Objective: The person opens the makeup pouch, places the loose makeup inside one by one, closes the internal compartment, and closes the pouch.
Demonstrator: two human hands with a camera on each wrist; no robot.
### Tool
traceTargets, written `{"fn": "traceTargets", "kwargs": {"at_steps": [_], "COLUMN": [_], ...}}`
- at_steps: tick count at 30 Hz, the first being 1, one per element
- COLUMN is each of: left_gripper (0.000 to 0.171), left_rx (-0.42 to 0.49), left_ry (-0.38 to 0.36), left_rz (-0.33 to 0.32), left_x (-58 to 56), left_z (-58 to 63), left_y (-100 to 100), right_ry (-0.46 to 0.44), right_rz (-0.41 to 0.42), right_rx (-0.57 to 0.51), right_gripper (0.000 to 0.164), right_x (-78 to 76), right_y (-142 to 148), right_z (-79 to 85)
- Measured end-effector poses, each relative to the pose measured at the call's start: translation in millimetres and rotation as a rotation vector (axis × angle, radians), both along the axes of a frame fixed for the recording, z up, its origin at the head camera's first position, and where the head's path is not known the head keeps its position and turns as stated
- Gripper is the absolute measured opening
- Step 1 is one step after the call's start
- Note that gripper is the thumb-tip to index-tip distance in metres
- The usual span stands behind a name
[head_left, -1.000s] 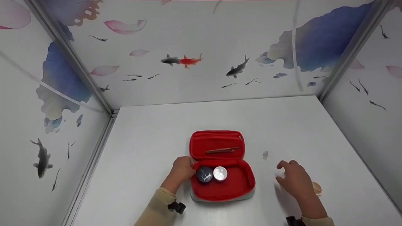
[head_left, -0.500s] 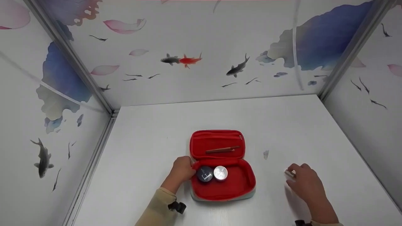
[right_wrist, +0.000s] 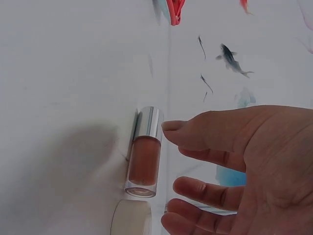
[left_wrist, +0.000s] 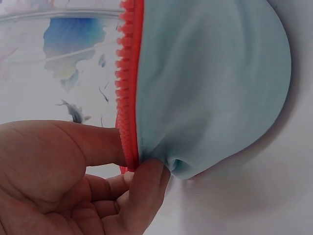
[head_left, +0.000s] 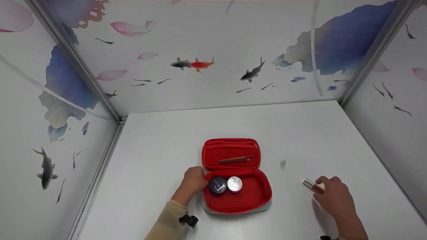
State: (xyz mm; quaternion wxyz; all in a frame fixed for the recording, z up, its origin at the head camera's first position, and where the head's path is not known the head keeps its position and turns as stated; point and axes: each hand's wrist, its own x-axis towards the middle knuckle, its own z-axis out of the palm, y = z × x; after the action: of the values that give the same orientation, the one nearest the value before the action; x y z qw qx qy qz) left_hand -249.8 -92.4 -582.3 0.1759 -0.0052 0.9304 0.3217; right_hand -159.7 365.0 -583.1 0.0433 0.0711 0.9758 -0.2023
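A red-lined makeup bag (head_left: 240, 203) with a pale blue-green outside lies unzipped on the table. My left hand (head_left: 194, 180) pinches its rim at the left corner; in the left wrist view the thumb and fingers (left_wrist: 146, 188) grip the fabric by the red zipper. Inside sit a dark round jar (head_left: 218, 185) and a silver-lidded jar (head_left: 235, 184). Farther right is a lip gloss tube (right_wrist: 145, 159) with a silver cap and brownish-pink body. My right hand (head_left: 336, 196) hovers over it with fingers spread, the thumb close to the cap; contact is not visible.
Slim brown brushes (head_left: 236, 159) lie in the bag's opened lid. A cream round item (right_wrist: 132, 219) sits beside the tube's lower end; the right hand hides it in the head view. A small greyish mark (head_left: 283, 164) is on the white table. Printed panels surround the table.
My right hand has moved right, uncovering the lip gloss tube and covering the cream round item. The left hand stays on the bag's rim.
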Motion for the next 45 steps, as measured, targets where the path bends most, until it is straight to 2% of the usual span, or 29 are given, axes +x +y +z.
{"fn": "traceTargets", "kwargs": {"at_steps": [7, 11, 18, 22, 28, 38, 45], "left_gripper": [0.033, 0.027, 0.018, 0.019, 0.019, 0.017, 0.016], "left_rx": [-0.029, -0.02, -0.02, -0.02, -0.015, -0.03, -0.03], "left_ry": [0.059, 0.04, 0.018, 0.02, 0.016, 0.046, 0.031], "left_rz": [-0.038, -0.022, -0.01, -0.011, -0.005, -0.017, -0.013], "left_x": [1.3, 1.2, 0.9, 0.7, 0.4, 0.7, 0.3], "left_z": [0.2, 1.2, 0.2, 0.5, 0.4, -2.2, -1.9], "left_y": [-1, 0, 0, 1, 1, -1, 0], "right_ry": [0.008, -0.061, -0.15, -0.169, -0.154, -0.176, -0.164], "right_rz": [-0.041, -0.059, -0.103, -0.092, -0.069, -0.059, -0.036], "right_rx": [0.026, 0.018, 0.04, 0.032, 0.007, 0.004, 0.009], "right_gripper": [0.049, 0.055, 0.056, 0.056, 0.046, 0.036, 0.036], "right_x": [2.1, 0.5, -0.6, 1.3, 3.7, 4.4, 4.1], "right_y": [7, 13, 22, 26, 31, 30, 35], "right_z": [-4.5, -5.8, -10.7, -15.2, -18.6, -19.0, -18.1]}}
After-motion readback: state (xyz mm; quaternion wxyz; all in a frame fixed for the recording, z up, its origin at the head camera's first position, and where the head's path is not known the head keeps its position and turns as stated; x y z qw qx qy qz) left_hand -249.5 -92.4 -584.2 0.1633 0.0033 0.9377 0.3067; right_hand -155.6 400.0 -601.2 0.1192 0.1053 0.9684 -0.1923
